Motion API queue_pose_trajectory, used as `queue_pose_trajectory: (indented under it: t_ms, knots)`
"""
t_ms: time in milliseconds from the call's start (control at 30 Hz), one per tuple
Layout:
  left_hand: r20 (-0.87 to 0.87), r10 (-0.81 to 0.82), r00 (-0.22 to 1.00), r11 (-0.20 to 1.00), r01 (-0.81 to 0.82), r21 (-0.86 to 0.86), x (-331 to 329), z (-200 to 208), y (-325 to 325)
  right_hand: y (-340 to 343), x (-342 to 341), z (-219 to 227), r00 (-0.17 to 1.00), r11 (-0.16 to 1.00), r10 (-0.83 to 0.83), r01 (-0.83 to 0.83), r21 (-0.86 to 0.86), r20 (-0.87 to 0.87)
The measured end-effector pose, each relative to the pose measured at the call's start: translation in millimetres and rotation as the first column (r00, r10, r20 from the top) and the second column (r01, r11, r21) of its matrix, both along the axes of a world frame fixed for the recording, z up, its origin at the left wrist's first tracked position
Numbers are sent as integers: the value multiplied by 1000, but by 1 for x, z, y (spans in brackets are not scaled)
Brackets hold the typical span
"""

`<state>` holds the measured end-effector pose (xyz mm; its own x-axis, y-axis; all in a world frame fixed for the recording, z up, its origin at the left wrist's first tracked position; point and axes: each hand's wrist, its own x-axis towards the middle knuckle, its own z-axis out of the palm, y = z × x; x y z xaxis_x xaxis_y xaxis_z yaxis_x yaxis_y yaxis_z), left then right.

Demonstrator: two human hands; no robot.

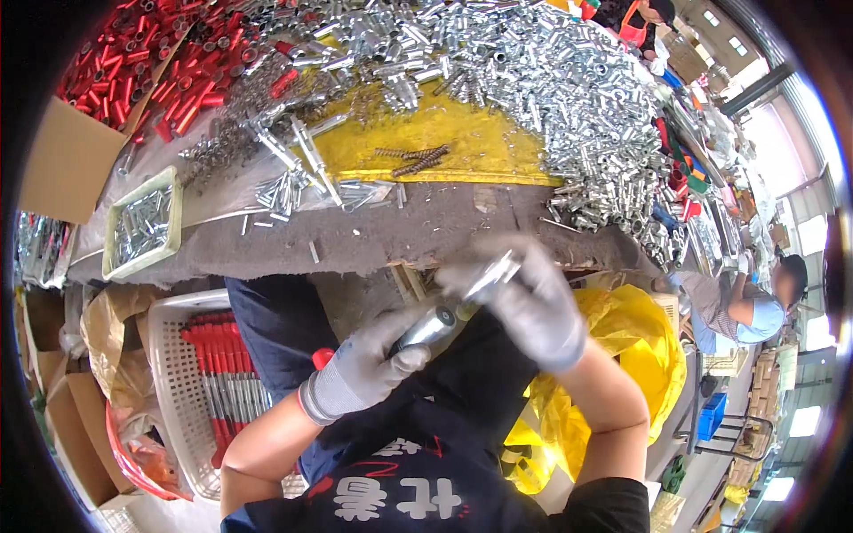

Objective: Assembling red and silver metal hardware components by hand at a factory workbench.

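Observation:
My left hand (364, 360), in a grey-white glove, is wrapped round a thick silver metal cylinder (428, 329), whose dark round end faces up and right. A red tip (322, 358) shows at the other side of that fist; whether it belongs to the cylinder is hidden. Close by on the right, my gloved right hand (538, 306), smeared by motion, has its fingers round a shiny slim metal piece (491, 277). The two metal pieces lie near each other above my lap; I cannot tell whether they touch.
The bench (444, 218) carries heaped silver metal parts (586, 115), red tubes (191, 75), springs (413, 158) and a tray of pins (171, 189). At my left stands a white basket (173, 391) of red-ended metal tools; at my right, a yellow bag (635, 355). Another person (746, 302) works far right.

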<state>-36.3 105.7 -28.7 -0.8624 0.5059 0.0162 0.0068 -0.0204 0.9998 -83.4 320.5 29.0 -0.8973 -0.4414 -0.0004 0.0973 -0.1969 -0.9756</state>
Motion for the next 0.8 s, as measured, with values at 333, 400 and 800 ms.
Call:
queue_pose_trajectory:
  t_ms: [333, 400, 800]
  knots:
    - [-268, 88, 959, 975, -138, -172, -3, 0, 11, 0, 14, -24, 995, 999, 24, -26, -24, -94]
    - [-319, 133, 938, 954, -209, -217, -3, -1, 13, 1, 11, -31, 981, 994, 50, -30, 107, -187]
    - [-340, 209, 917, 957, -263, -121, -13, 4, 16, 10, 0, 1, 985, 988, -151, 151, -2, -81]
